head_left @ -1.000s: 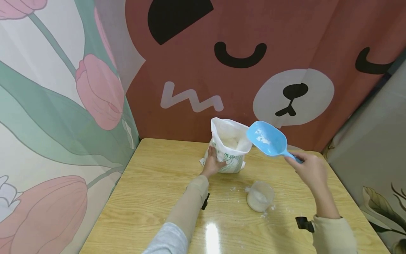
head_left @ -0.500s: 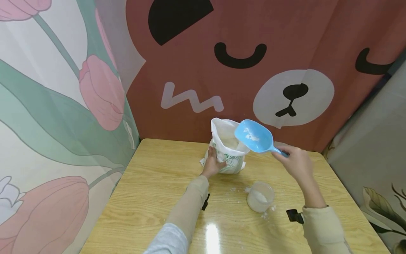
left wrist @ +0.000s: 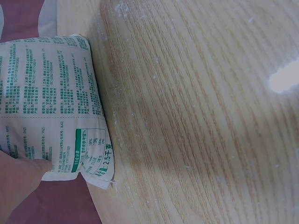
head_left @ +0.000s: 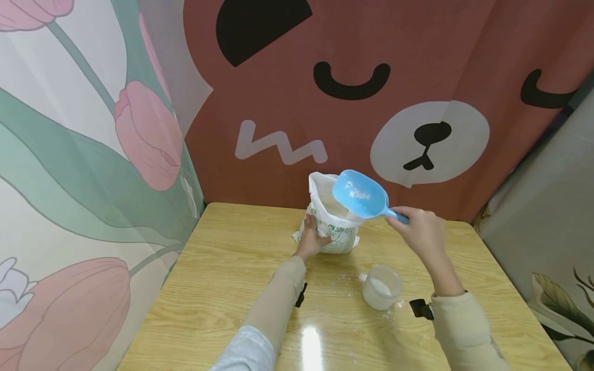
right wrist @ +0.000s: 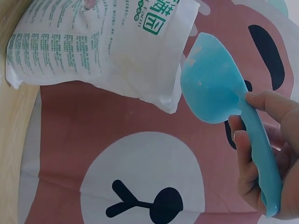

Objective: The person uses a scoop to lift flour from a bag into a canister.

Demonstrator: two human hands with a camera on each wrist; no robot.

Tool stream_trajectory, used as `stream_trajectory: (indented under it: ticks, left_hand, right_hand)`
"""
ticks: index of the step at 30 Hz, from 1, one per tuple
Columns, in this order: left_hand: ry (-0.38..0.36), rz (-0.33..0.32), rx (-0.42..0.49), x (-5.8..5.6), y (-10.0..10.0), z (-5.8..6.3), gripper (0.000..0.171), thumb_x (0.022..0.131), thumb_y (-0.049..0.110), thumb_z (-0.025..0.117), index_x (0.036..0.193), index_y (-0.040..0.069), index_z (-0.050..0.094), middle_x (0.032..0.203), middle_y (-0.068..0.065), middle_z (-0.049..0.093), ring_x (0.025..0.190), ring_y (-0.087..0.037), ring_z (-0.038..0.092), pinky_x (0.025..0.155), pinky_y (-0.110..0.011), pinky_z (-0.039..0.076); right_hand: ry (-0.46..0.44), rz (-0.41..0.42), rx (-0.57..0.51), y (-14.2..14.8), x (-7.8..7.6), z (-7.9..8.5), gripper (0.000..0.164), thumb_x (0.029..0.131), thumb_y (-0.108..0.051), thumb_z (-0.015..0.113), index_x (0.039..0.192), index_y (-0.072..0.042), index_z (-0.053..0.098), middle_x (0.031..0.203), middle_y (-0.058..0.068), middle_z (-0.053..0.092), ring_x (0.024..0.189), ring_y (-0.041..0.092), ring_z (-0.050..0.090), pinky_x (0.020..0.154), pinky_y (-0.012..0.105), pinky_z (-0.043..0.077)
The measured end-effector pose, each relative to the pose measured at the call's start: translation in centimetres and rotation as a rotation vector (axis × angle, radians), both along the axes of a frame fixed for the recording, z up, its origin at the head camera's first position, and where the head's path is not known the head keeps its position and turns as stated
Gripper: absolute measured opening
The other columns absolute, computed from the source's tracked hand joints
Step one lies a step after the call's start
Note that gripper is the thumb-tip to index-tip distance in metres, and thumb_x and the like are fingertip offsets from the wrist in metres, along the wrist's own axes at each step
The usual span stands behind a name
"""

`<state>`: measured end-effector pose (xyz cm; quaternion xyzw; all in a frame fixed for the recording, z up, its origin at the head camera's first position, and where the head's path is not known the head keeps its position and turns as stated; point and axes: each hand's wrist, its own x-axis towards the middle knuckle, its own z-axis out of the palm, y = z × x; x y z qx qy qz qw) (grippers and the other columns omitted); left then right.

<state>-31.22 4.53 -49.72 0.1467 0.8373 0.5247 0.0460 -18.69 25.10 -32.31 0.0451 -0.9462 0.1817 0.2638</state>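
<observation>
An opened white bag of flour (head_left: 342, 238) with green print stands near the table's far edge. My left hand (head_left: 313, 241) holds its left side, thumb on the front; in the left wrist view the thumb (left wrist: 39, 167) lies on the printed face. My right hand (head_left: 423, 234) grips the handle of a blue scoop (head_left: 361, 196), fingers curled round it in the right wrist view. The scoop's bowl hangs over the right part of the bag's mouth. White powder clings inside it. A clear cup (head_left: 382, 287) with white powder in it stands on the table in front of the bag.
White powder is scattered on the wooden table (head_left: 223, 288) around the cup and in front of the bag. A printed brown curtain (head_left: 260, 180) hangs right behind the table's far edge, with more curtains on the left and right.
My right hand has carried the scoop leftward and slightly up, from beside the bag's right rim to over its mouth. The left hand, bag and cup have stayed in place.
</observation>
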Motion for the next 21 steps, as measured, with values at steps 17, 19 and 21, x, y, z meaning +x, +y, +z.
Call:
stream_trajectory:
  ticks: [17, 19, 21]
  left_hand:
    - [-0.009, 0.002, -0.008, -0.1, 0.1, -0.1, 0.096, 0.084, 0.026, 0.067, 0.146, 0.004, -0.002, 0.152, -0.011, -0.012, 0.139, -0.028, -0.003, 0.107, -0.045, 0.023]
    - [-0.015, -0.004, -0.004, -0.1, 0.1, -0.1, 0.096, 0.085, 0.025, 0.067, 0.146, 0.005, -0.003, 0.152, -0.009, -0.013, 0.139, -0.027, -0.005, 0.106, -0.044, 0.025]
    - [-0.014, -0.005, -0.001, -0.1, 0.1, -0.2, 0.096, 0.085, 0.025, 0.067, 0.146, 0.005, -0.003, 0.152, -0.009, -0.013, 0.139, -0.027, -0.005, 0.106, -0.044, 0.026]
  right_hand:
    - [-0.009, 0.014, 0.219, -1.8, -1.6, 0.3, 0.025, 0.082, -0.022, 0.069, 0.099, -0.003, 0.071, 0.071, 0.011, 0.065, 0.040, 0.015, 0.033, 0.038, 0.026, 0.019]
    - [-0.004, 0.014, 0.248, -2.1, -1.9, 0.3, 0.025, 0.081, -0.021, 0.070, 0.099, -0.003, 0.071, 0.076, 0.013, 0.067, 0.039, 0.016, 0.034, 0.038, 0.026, 0.020]
    - [0.008, 0.012, 0.284, -2.4, -2.3, 0.3, 0.025, 0.080, -0.020, 0.071, 0.099, -0.004, 0.072, 0.082, 0.014, 0.069, 0.039, 0.016, 0.036, 0.037, 0.027, 0.021]
